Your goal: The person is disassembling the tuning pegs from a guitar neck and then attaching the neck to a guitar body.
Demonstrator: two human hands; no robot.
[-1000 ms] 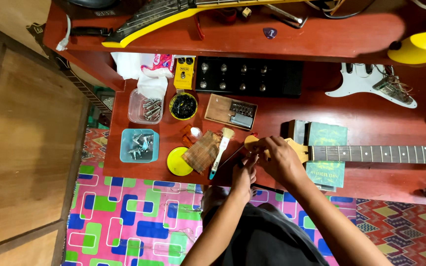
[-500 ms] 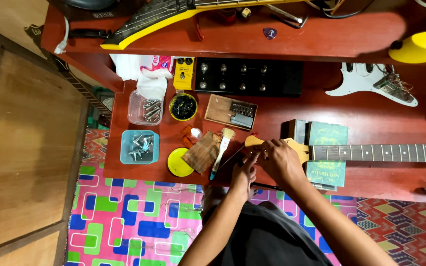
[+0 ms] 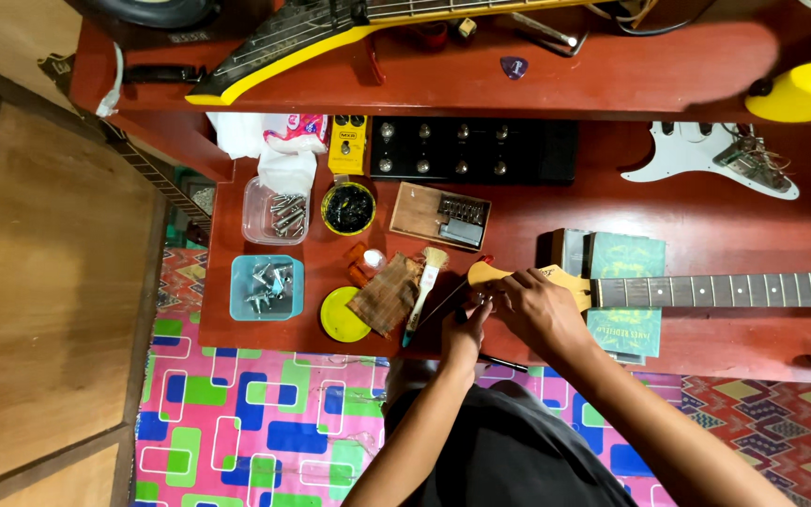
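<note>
Both hands on the guitar headstock (image 3: pixel 492 275), red bench (image 3: pixel 556 218) edge.
Left hand (image 3: pixel 466 324) & right hand (image 3: pixel 539 305) curled at it, grip unclear tbh. Brush (image 3: pixel 425 280), cloth (image 3: pixel 385 294), yellow lid (image 3: pixel 343 314) just left.

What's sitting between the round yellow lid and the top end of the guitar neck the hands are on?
In the head view, a brown cloth and a small paintbrush lie between the yellow lid and the guitar headstock, which both hands work on.
</note>
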